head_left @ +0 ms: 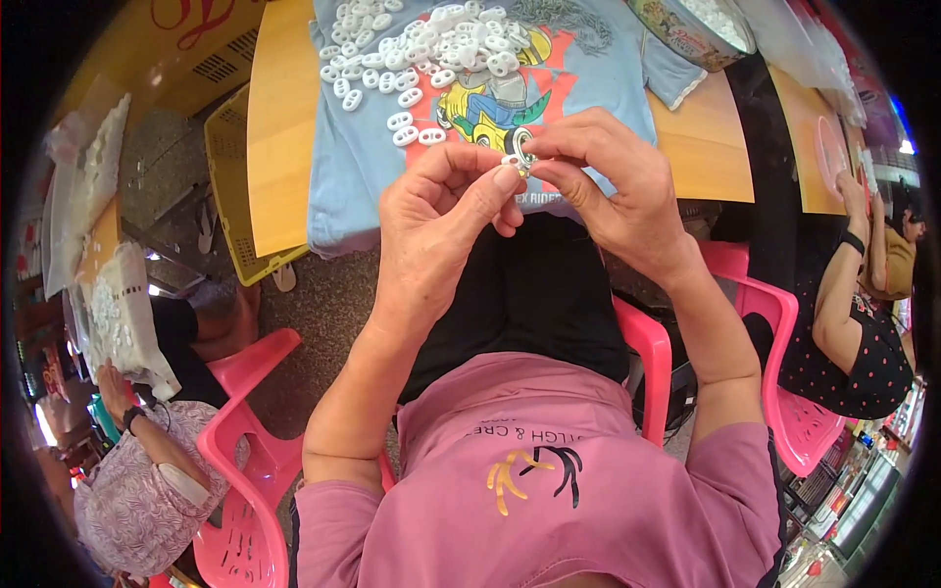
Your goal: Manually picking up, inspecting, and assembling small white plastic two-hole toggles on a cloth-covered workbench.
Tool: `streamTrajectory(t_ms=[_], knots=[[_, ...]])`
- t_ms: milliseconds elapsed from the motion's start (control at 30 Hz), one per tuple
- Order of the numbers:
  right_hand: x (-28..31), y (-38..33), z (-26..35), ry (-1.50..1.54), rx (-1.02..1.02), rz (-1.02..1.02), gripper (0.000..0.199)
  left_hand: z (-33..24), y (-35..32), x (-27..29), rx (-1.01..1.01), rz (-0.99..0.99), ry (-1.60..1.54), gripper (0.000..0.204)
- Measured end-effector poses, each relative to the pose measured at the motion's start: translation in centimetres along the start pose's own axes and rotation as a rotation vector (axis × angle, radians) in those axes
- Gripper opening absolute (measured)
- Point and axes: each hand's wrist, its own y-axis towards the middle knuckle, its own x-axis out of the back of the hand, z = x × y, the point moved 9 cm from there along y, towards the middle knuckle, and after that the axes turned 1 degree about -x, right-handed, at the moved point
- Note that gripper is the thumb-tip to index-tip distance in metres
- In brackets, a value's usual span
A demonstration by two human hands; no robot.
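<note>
Over the near edge of the table, my two hands meet in front of me. My left hand [446, 211] is closed, thumb and forefinger pinching a small white plastic piece [511, 160] with holes in it. My right hand [618, 181] pinches at the same spot, its fingertips on a small shiny bit [526, 169] against the white piece; its exact shape is too small to tell. Beyond my hands, a pile of white oval two-holed plastic pieces [446, 44] lies on a light blue printed T-shirt [343, 186]. Several loose ones lie nearest my left hand.
Thin grey metal pieces [569, 24] are heaped beside the white pile. A round tin [701, 29] with white contents stands at the far right of the wooden table [279, 127]. A yellow crate [230, 186] is at left. Pink chairs [260, 461] and people working flank me on both sides.
</note>
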Motion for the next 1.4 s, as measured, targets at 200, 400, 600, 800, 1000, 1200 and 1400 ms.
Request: streamTrajectory(t_ms=[200, 400, 600, 800, 1000, 1200, 1400], knots=[[-0.1, 0.4, 1.3, -0.073, 0.121, 0.077, 0.011, -0.2, -0.3, -0.3, 0.007, 0.029, 0.047, 0.014], [-0.4, 0.0, 1.1, -0.001, 0.043, 0.125, 0.008, -0.7, -0.6, -0.7, -0.043, 0.031, 0.166, 0.010], [-1.6, 0.0, -0.2, 0.029, -0.032, 0.157, 0.005, -0.6, -0.5, -0.4, -0.098, 0.010, 0.343, 0.008], [-1.2, 0.2, -0.3, -0.012, -0.038, 0.085, 0.008, -0.3, 0.4, 0.2, -0.069, -0.039, 0.259, 0.010], [-0.6, 0.1, 1.2, -0.058, 0.043, 0.122, 0.009, 0.3, -0.2, -0.3, 0.034, 0.058, 0.080, 0.012], [-1.1, -0.4, 1.5, 0.000, 0.027, 0.071, 0.008, 0.1, -0.9, -0.6, -0.013, 0.051, 0.114, 0.011], [-2.8, 0.5, 0.4, -0.017, 0.014, 0.047, 0.007, -0.1, 0.3, 1.3, -0.005, 0.005, 0.196, 0.008]])
